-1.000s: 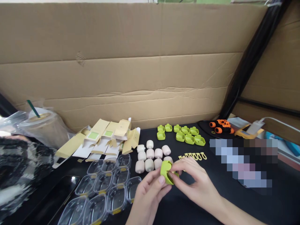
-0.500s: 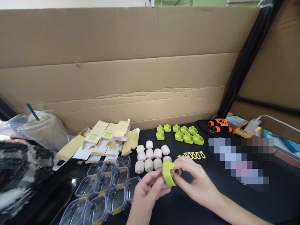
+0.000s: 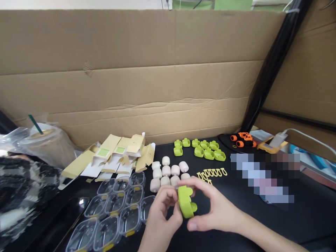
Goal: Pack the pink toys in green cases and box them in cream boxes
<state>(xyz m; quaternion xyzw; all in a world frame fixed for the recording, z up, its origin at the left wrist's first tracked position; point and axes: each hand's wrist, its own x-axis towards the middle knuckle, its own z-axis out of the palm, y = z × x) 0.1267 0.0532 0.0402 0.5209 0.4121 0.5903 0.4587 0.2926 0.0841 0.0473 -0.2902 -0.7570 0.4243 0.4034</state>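
Both hands meet over the near middle of the black table, with a lime-green case pinched between them. The left hand presses its thumb and forefinger against the case's left face; the right hand wraps over the top with its fingers and braces the underside with its thumb. So both hands are closed on the one piece, held clear of the table.

The case looks like soft moulded silicone: light, bendy, a little grippy rather than slippery, and unlikely to break if squeezed. It has lobed edges and an open hollow, so it probably folds in if pressed across the middle. The firmer rim and the thick lobes seem the best places to hold, with fingertips on opposite edges.

Just behind the hands lie pale pink pods in rows, with a line of small yellow loops to their right. More green cases sit toward the far edge. Clear plastic boxes fill the near left part, with flattened card cartons behind them. An orange toy car stands at the far right, and a lidded drink cup in a bag at the far left, against the cardboard wall.
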